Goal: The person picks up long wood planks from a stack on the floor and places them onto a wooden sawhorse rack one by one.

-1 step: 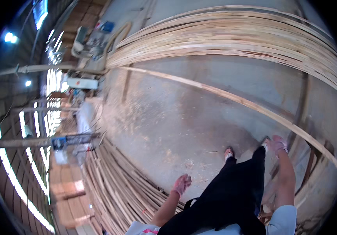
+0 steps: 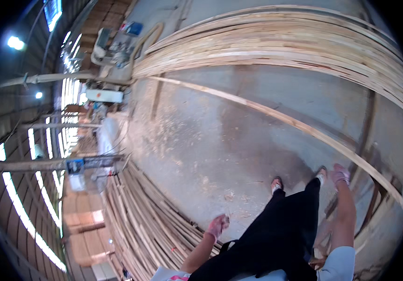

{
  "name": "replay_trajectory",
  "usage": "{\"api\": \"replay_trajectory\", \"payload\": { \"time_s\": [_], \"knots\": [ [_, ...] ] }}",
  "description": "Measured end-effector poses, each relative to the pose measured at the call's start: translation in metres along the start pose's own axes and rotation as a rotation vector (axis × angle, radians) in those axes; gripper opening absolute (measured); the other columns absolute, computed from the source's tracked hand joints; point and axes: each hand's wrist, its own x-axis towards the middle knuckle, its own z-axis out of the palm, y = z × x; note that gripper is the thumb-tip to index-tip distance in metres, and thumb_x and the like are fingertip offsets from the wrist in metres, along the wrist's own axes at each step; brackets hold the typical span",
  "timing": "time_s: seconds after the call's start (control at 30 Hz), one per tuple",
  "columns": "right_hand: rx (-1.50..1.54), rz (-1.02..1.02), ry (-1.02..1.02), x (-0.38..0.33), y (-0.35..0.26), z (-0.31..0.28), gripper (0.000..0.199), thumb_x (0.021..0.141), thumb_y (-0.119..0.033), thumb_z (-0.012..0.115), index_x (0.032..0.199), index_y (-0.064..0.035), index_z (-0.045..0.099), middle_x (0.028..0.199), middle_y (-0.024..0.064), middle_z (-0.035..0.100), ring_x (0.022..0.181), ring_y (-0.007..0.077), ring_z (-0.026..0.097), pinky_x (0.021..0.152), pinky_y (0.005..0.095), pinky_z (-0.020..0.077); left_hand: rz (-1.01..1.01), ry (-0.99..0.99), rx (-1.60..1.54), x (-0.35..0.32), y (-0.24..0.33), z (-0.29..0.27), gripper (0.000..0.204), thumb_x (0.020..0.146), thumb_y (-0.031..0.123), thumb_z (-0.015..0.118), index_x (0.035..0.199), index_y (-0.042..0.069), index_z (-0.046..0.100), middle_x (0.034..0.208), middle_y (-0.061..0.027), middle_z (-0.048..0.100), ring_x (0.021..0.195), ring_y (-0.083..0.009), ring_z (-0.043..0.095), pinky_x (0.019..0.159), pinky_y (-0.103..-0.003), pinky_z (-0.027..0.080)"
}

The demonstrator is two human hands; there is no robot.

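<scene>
My left hand (image 2: 218, 225), in a pinkish-white work glove, hangs at the lower middle with its fingers curled in and nothing visible in them. It is nearest to a stack of long, thin wood strips (image 2: 150, 225) lying on the floor at the lower left. My right hand (image 2: 340, 175), gloved the same way, is out at the right with loosely extended fingers and holds nothing I can see. Just beyond it a single long wooden board (image 2: 276, 114) runs diagonally across; the hand appears apart from it.
A large pile of long pale boards (image 2: 276, 42) spans the far side. Wood dust and chips lie on the concrete floor (image 2: 197, 140). Machinery with a hose (image 2: 117, 54) stands at the far left. A post with a blue box (image 2: 75, 166) and stacked reddish-brown blocks (image 2: 84, 243) are at the left.
The view has shifted slightly, so the scene at the left sits a little further right. Both hands show much the same pose, slightly lower in the picture.
</scene>
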Motion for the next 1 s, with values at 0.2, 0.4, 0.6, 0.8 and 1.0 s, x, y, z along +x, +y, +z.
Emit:
{"api": "replay_trajectory", "payload": {
  "time_s": [0.2, 0.4, 0.6, 0.8, 1.0],
  "knots": [
    [-0.546, 0.041, 0.145, 0.128, 0.074, 0.019, 0.027, 0.085, -0.016, 0.049, 0.111, -0.0150, 0.049, 0.105, 0.0003, 0.059, 0.093, 0.0135, 0.059, 0.076, 0.0293, 0.0417, 0.025, -0.010, 0.698, -0.097, -0.121, 0.000, 0.049, 0.084, 0.029, 0.054, 0.122, 0.000, 0.045, 0.117, -0.0129, 0.053, 0.104, -0.0239, 0.056, 0.087, -0.029, 0.046],
    [-0.469, 0.058, 0.161, 0.179, 0.094, 0.061, 0.011, 0.083, -0.015, 0.053, 0.091, -0.0182, 0.060, 0.090, -0.0026, 0.063, 0.086, 0.0123, 0.060, 0.067, 0.0283, 0.0446, 0.164, -0.325, 1.003, -0.101, -0.110, 0.029, 0.044, 0.088, 0.022, 0.046, 0.128, 0.005, 0.042, 0.129, -0.0170, 0.043, 0.117, -0.0287, 0.048, 0.098, -0.038, 0.040],
    [-0.554, -0.152, 0.034, 0.143, 0.091, 0.030, 0.015, 0.084, -0.018, 0.052, 0.088, -0.0152, 0.066, 0.079, 0.0020, 0.067, 0.072, 0.0177, 0.066, 0.056, 0.0324, 0.0519, -0.001, -0.119, 0.336, -0.022, -0.077, 0.049, 0.033, 0.089, 0.015, 0.048, 0.120, 0.005, 0.044, 0.108, -0.0100, 0.055, 0.090, -0.0185, 0.055, 0.079, -0.030, 0.045],
    [-0.005, -0.266, 0.151, -0.125, 0.010, -0.072, 0.026, 0.062, -0.023, 0.071, 0.084, -0.0104, 0.064, 0.075, 0.0138, 0.063, 0.073, 0.0318, 0.062, 0.067, 0.0413, 0.0492, -0.006, -0.335, 0.006, 0.073, -0.020, 0.065, 0.039, 0.090, 0.033, 0.050, 0.119, 0.008, 0.043, 0.108, -0.0051, 0.051, 0.088, -0.0158, 0.049, 0.077, -0.029, 0.041],
    [-0.008, -0.091, -0.087, -0.330, -0.020, -0.111, 0.038, 0.055, -0.027, 0.076, 0.083, -0.0074, 0.061, 0.076, 0.0139, 0.061, 0.074, 0.0345, 0.061, 0.069, 0.0428, 0.0485, -0.132, -0.482, -0.650, 0.090, 0.057, 0.130, 0.060, 0.086, 0.044, 0.049, 0.130, 0.007, 0.035, 0.132, -0.0164, 0.041, 0.119, -0.0321, 0.041, 0.101, -0.043, 0.035]
  ]
}}
